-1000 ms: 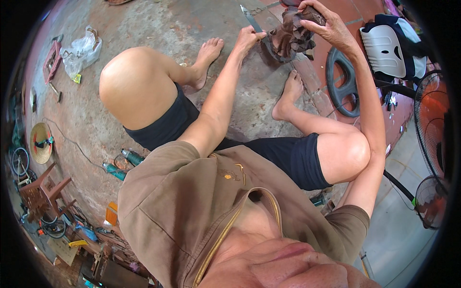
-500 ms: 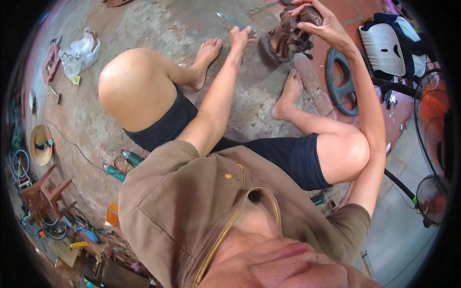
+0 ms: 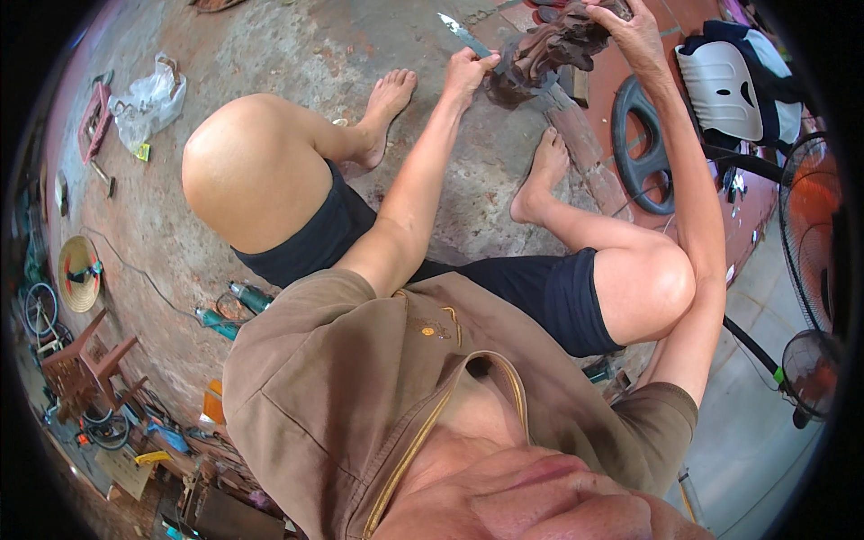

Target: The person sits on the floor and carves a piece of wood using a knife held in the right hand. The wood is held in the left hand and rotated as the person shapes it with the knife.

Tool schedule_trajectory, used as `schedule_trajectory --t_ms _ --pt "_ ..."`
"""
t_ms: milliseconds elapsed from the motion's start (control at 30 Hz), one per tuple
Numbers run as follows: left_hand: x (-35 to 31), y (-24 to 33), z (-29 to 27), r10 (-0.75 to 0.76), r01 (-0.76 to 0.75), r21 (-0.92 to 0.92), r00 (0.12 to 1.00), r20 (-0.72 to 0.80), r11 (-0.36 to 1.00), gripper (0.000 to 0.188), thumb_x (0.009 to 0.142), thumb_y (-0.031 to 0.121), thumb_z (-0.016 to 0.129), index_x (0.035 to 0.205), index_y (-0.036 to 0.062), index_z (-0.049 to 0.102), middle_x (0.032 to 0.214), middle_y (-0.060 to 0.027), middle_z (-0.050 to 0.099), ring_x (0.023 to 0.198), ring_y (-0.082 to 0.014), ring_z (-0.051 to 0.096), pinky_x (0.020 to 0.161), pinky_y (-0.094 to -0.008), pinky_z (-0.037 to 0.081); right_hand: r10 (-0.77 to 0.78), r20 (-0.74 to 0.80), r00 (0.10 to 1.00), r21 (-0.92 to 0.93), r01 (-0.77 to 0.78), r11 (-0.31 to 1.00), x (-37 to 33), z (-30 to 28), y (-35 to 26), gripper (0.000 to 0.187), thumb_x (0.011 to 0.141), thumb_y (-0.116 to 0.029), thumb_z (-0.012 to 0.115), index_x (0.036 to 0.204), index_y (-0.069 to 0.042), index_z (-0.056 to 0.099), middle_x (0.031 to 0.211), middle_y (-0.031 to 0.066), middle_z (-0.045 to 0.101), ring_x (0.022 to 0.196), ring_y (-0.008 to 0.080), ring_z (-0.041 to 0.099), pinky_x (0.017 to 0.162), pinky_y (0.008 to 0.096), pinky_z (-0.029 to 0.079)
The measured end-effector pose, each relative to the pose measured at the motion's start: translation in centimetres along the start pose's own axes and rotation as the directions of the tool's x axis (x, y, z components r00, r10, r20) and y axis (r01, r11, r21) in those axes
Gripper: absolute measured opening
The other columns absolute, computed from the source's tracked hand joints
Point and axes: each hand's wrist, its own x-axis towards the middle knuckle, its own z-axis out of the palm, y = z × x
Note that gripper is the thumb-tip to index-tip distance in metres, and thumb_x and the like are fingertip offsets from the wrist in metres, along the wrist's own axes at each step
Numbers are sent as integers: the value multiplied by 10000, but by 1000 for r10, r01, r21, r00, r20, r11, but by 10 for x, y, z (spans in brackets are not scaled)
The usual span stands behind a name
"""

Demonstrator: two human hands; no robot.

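Head view shows the left hand (image 3: 463, 76) now just beside the lower end of a dark brown wooden carving (image 3: 553, 52), where half a second ago it stood off to the left with a clear gap. Its fingers are clamped on a knife-like blade (image 3: 462, 33), whose bright tip points up and left, away from the carving. Whether the thumb touches the wood cannot be told.

Meanwhile, the carving has changed its pose: it stood more upright with a rounded end showing, and now it leans over to the upper right, with its folded, ridged side in view. The right hand (image 3: 637, 40) has shifted up and outward with it; its fingers are closed on the carving's upper end, partly cut off by the edge of the view. The lean seems to bring a different side within reach of the blade.

The carving's lower end is at the concrete floor (image 3: 297, 54), beyond the right foot (image 3: 544, 175) and close to the brick edging (image 3: 576, 130). A small block (image 3: 579, 87), previously hidden, shows beside the carving.
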Motion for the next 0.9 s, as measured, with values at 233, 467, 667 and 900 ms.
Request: schedule_trajectory --t_ms 233,467,667,900 --pt "7 9 6 38 -28 216 998 -42 976 233 789 184 772 824 -13 652 746 -54 659 629 -124 578 562 -268 450 -37 7 999 -96 37 995 7 6 3 238 819 -39 660 986 -65 493 868 61 657 799 116 624 707 241 488" --pt "23 11 5 41 -39 258 999 1 965 255 739 188 800 746 -8 637 659 -66 620 589 -139 549 533 -332 428 25 12 1000 -40 -25 999 4 11 -7 242 810 -45 670 981 -61 499 854 52 649 788 106 610 689 239 481" --pt "43 16 4 135 -123 431 991 2 894 308 714 220 814 666 2 601 609 -107 607 551 -190 554 543 -389 442 -2 10 1000 -111 3 994 -4 17 -12 239 813 -38 657 991 -57 500 851 49 647 787 102 602 681 237 478" --pt "69 10 4 142 -130 415 990 0 901 325 732 278 801 690 12 619 622 -109 625 602 -230 615 606 -388 475 -2 25 1000 -74 4 997 0 15 -7 237 815 -31 654 998 -54 504 860 50 645 797 102 602 693 236 481"
